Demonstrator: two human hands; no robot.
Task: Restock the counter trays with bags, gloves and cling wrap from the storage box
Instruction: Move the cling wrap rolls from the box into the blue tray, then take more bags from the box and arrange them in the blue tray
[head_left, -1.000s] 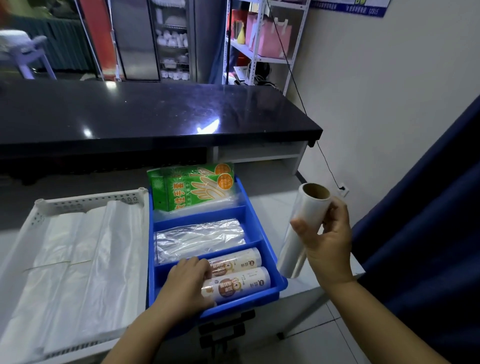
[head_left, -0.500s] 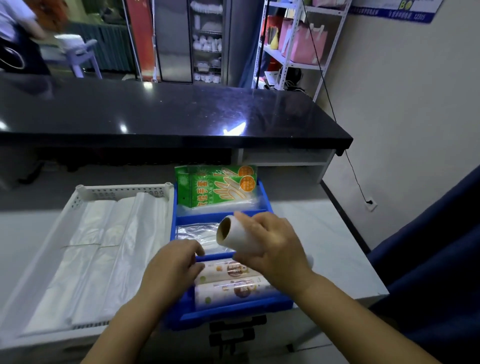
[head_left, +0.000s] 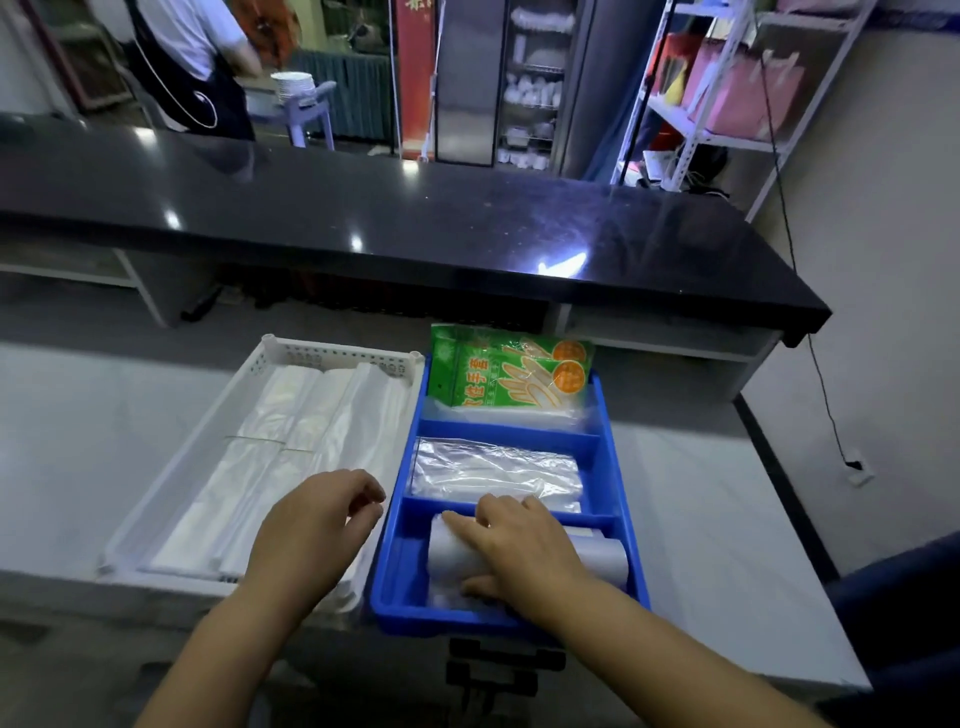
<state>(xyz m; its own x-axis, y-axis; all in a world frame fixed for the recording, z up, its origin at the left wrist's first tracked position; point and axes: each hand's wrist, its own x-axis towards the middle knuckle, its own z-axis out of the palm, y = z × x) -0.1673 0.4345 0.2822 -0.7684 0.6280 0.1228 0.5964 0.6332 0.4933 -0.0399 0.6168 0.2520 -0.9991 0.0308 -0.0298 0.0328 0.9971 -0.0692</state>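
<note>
Cling wrap roll (head_left: 597, 558) held down in the 6 o'clock compartment of the blue tray (head_left: 402, 582)

Right hand (head_left: 524, 556) curls fingers and thumb over the roll, which lies crosswise; left hand (head_left: 311, 525) hovers at 9 o'clock beside the white tray (head_left: 332, 349), fingers loosely curled, holding nothing; glove packets (head_left: 509, 374) fill 12 o'clock, clear bags (head_left: 493, 467) the middle, plastic bags (head_left: 291, 441) the white tray, so restocking looks nearly done; storage box unseen; roll spans almost wall to wall; bare counter (head_left: 701, 493) at 3 o'clock leaves withdrawing room.
</note>
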